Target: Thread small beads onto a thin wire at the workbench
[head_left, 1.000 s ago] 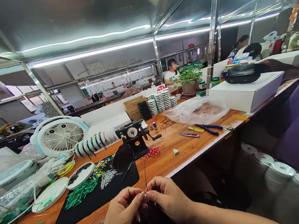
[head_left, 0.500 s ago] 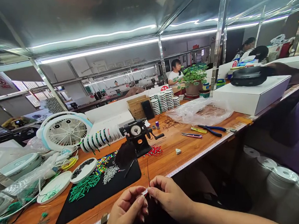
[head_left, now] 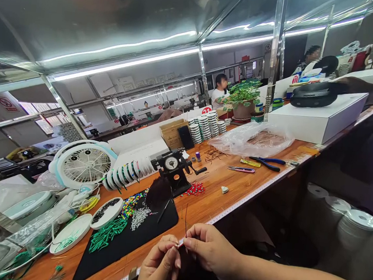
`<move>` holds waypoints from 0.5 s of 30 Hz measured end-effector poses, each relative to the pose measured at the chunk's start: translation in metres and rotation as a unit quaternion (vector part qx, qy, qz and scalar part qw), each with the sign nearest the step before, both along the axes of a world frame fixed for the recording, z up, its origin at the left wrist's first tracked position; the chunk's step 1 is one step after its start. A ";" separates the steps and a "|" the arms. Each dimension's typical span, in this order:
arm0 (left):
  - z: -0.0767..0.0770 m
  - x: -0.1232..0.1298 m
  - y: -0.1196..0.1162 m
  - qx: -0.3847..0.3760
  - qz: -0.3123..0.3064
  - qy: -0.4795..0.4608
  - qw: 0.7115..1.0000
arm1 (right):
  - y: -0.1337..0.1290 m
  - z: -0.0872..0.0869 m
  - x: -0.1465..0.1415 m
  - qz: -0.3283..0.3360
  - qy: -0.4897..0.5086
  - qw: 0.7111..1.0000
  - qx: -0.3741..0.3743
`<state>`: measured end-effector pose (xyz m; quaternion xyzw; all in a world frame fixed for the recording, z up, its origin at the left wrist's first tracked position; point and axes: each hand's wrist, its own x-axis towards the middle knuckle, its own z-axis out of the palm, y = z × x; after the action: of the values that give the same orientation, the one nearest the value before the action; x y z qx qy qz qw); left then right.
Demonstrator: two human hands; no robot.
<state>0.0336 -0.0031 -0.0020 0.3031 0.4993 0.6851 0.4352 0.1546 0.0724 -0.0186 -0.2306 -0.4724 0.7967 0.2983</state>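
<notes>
At the table's front edge, my left hand and my right hand meet, fingertips almost touching. Each pinches a small whitish piece between thumb and forefinger; its exact shape is too small to tell. A thin dark strand rises upright from beside my right fingertips. Left of my hands lies a black mat with green tube pieces, small clear pieces and mixed coloured beads. A black winding device with a dial and crank stands behind the mat.
White dishes and a fan are at the left. Red pieces, a whitish lump, snips, blue pliers and a plastic bag lie rightward. Stacked spools and a white box stand behind. People sit farther back.
The view has shifted slightly, so the table items appear a little farther right. My fingers have moved slightly around the small piece, and my left fingers are drawn closer together.
</notes>
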 end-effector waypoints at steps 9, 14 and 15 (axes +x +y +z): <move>0.017 -0.010 -0.005 -0.068 -0.022 -0.054 0.996 | -0.002 -0.002 0.000 -0.009 -0.001 0.999 0.051; 0.013 -0.016 -0.006 -0.097 -0.114 -0.027 0.988 | -0.008 0.015 0.004 0.004 -0.031 0.989 0.144; 0.012 -0.018 -0.005 -0.105 -0.135 -0.024 0.985 | -0.009 0.017 0.005 0.008 -0.035 0.987 0.156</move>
<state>0.0158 -0.0083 0.0100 0.3038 0.5124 0.5711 0.5648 0.1595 0.0637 -0.0016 -0.2052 -0.6033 0.7068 0.3072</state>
